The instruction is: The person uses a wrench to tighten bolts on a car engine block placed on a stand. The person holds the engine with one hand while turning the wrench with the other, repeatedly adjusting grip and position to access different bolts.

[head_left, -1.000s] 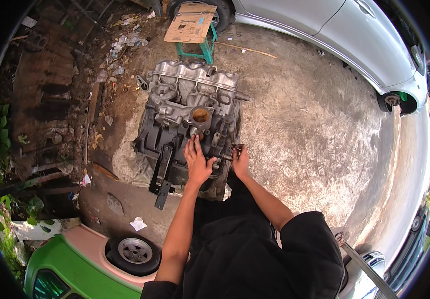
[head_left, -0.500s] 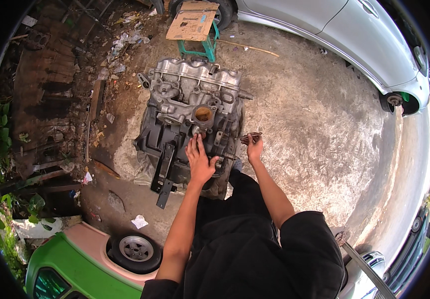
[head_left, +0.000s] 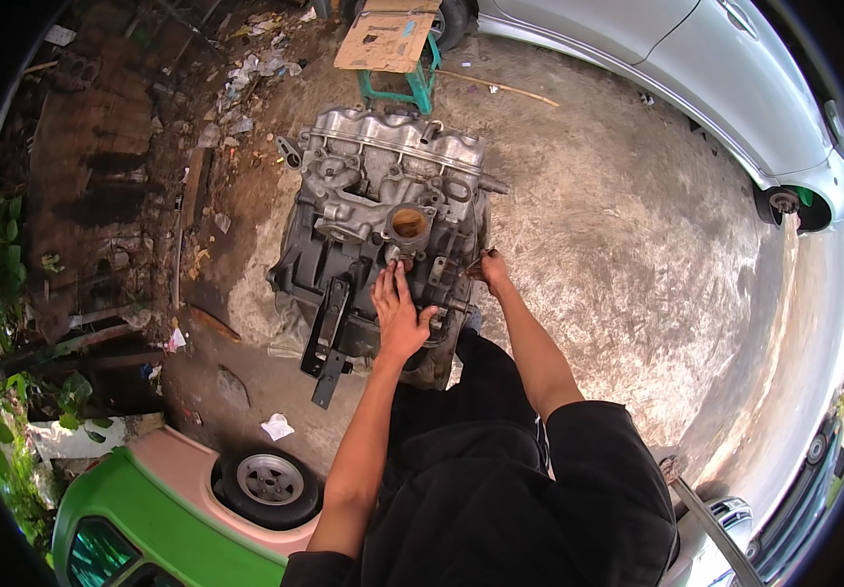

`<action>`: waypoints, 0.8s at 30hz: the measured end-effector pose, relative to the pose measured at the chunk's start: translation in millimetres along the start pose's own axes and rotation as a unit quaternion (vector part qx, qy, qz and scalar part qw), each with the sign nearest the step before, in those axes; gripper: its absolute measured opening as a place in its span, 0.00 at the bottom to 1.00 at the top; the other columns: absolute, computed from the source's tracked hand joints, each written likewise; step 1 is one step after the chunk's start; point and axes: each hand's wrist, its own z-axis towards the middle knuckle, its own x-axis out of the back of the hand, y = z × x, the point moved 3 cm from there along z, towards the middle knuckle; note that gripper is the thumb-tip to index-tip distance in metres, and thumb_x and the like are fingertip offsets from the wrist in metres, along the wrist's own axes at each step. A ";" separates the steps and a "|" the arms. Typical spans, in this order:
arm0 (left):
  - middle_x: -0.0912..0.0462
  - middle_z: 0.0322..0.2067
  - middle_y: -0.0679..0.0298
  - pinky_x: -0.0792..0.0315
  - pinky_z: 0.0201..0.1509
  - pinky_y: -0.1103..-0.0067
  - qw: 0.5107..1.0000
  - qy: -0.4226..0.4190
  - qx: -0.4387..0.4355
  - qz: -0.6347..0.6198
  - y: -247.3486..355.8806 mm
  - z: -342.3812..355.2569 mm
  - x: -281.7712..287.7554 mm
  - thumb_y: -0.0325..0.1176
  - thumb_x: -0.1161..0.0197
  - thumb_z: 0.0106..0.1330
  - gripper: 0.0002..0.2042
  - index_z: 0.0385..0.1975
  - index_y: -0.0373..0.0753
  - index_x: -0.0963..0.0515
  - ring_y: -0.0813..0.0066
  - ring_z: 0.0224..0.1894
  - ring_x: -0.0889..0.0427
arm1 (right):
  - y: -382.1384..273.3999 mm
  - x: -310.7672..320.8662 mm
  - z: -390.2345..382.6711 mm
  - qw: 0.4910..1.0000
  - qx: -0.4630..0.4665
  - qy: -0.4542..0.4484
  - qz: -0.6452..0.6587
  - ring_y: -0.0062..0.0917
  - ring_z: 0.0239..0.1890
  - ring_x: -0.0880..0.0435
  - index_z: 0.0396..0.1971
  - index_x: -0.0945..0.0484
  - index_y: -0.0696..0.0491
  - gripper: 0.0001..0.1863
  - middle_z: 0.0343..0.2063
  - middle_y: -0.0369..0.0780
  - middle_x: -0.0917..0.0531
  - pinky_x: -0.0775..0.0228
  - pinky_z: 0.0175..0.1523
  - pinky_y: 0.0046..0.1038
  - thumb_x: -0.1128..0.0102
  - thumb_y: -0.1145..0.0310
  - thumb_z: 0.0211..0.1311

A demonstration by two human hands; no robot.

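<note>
A car engine (head_left: 348,220) of grey and dark metal rests in front of me. My left hand (head_left: 400,313) lies open on it, fingers stretched toward the round throttle opening (head_left: 409,224) with its brownish inside. At the engine's right side, my right hand (head_left: 489,271) is closed around slim dark metal pieces (head_left: 475,264). They reach the engine's edge, mostly hidden by the fingers, and whether they touch it I cannot tell. Left of my left hand, a black metal bracket (head_left: 327,338) slants down across the engine's near side.
Beyond the engine, a green stool (head_left: 422,93) carries a cardboard sheet (head_left: 386,34). A silver car (head_left: 627,39) stands at the upper right, a green and pink one (head_left: 162,509) at the lower left. Litter (head_left: 246,83) and dark boards (head_left: 89,196) lie on the left; a stick (head_left: 500,86) lies behind.
My right hand has turned and moved slightly up and inward to the engine's edge, so the dark metal pieces show less. My left hand keeps its place on the engine; the whole view has shifted slightly.
</note>
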 end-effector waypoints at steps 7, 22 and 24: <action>0.58 0.74 0.44 0.60 0.76 0.53 1.000 0.000 -0.001 0.001 0.4 0.9 0.0 0.41 0.29 0.59 0.53 0.75 0.31 0.62 0.41 0.74 0.58 | -8.2 -11.6 5.5 0.998 0.041 -0.029 -0.028 0.37 0.21 0.15 0.57 0.38 0.62 0.19 0.23 0.47 0.20 0.20 0.24 0.35 0.53 0.64 0.76; 0.59 0.73 0.44 0.61 0.76 0.53 1.000 -0.005 0.003 0.002 1.1 1.4 -0.4 0.41 0.29 0.58 0.54 0.74 0.30 0.62 0.41 0.74 0.59 | -25.1 -24.1 22.8 0.985 0.052 -0.029 -0.161 0.34 0.16 0.18 0.53 0.33 0.64 0.17 0.25 0.49 0.18 0.22 0.19 0.35 0.50 0.66 0.74; 0.58 0.73 0.44 0.62 0.76 0.52 1.000 -0.003 0.006 -0.011 1.1 1.5 -0.1 0.42 0.29 0.59 0.52 0.74 0.31 0.61 0.42 0.74 0.58 | -27.2 -25.4 22.9 0.984 0.057 -0.040 -0.164 0.34 0.16 0.17 0.54 0.33 0.64 0.17 0.26 0.49 0.18 0.22 0.20 0.35 0.50 0.66 0.74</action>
